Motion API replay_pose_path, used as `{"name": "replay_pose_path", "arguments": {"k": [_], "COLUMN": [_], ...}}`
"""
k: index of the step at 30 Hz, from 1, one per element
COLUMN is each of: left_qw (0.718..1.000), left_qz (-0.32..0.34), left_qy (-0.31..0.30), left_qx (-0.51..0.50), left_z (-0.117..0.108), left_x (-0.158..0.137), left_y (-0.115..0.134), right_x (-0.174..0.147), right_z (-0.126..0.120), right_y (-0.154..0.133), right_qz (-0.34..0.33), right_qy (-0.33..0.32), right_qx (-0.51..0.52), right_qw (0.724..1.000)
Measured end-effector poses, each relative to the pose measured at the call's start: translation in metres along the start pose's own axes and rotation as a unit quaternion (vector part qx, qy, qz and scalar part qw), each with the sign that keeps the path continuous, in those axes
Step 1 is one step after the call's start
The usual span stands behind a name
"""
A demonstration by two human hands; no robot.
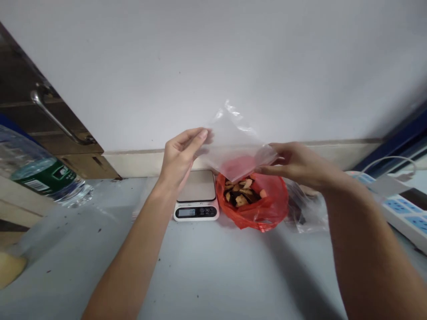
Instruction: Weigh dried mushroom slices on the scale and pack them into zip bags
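A clear plastic bag [230, 138] hangs stretched between my two hands, tilted cornerwise. My left hand [182, 153] pinches one side of it between thumb and fingers. On the other side, my right hand [293, 162] grips a lower corner. Below the bag stands an open red plastic bag [263, 213] with dried brown slices [242, 195] inside, partly seen through the clear film. Left of it sits a small digital kitchen scale [196, 211], its display reading about 0.0. My left wrist covers part of the scale's left edge.
A transparent bag [312, 213] with dark contents lies right of the red one. Farther right is a white power strip [403, 213] with a cable. A large water bottle [46, 173] leans in at the left, near a door handle [63, 118]. A wall [213, 58] rises behind.
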State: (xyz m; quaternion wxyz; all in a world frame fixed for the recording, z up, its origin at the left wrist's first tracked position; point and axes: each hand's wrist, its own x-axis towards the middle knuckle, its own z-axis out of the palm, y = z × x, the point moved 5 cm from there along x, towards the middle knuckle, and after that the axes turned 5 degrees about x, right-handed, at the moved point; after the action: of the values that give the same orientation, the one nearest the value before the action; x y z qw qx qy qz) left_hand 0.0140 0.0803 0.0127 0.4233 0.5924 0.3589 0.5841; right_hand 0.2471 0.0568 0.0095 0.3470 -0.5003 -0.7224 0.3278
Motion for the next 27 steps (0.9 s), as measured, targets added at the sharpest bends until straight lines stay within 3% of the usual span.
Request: {"name": "replay_pose_path", "arguments": {"k": [4,7,10,15,17,19,22,24,27], "left_qw": [0.995,0.987,0.982,0.95,0.925,0.908,0.88,0.861,0.837], "left_qz": [-0.004,0.035,0.051,-0.005,-0.072,-0.198,-0.327,-0.37,-0.397], "left_qy": [-0.026,-0.042,-0.017,0.128,0.148,0.125,0.051,-0.007,-0.066], "left_qx": [0.093,0.149,0.18,0.284,0.343,0.348,0.34,0.348,0.372], "left_z": [-0.028,-0.046,-0.072,-0.15,-0.182,-0.206,-0.219,-0.216,-0.207], "left_x": [0.003,0.002,0.004,0.003,-0.004,-0.015,-0.034,-0.042,-0.044], "left_y": [0.003,0.01,0.012,0.004,-0.004,-0.02,-0.041,-0.051,-0.063], "right_x": [0.002,0.004,0.012,0.027,0.03,0.032,0.032,0.028,0.022], "right_z": [0.019,0.038,0.054,0.087,0.115,0.158,0.229,0.264,0.291], "right_y": [-0.01,-0.019,-0.027,-0.055,-0.077,-0.097,-0.103,-0.098,-0.087], "right_qz": [0.022,0.032,0.013,-0.096,-0.181,-0.259,-0.275,-0.257,-0.232], "right_qy": [0.014,0.0,0.035,0.176,0.18,0.097,-0.102,-0.206,-0.262], "right_qx": [0.159,0.195,0.207,0.096,-0.01,-0.148,-0.32,-0.367,-0.384], "right_qw": [0.987,0.98,0.978,0.975,0.967,0.95,0.901,0.87,0.854]}}
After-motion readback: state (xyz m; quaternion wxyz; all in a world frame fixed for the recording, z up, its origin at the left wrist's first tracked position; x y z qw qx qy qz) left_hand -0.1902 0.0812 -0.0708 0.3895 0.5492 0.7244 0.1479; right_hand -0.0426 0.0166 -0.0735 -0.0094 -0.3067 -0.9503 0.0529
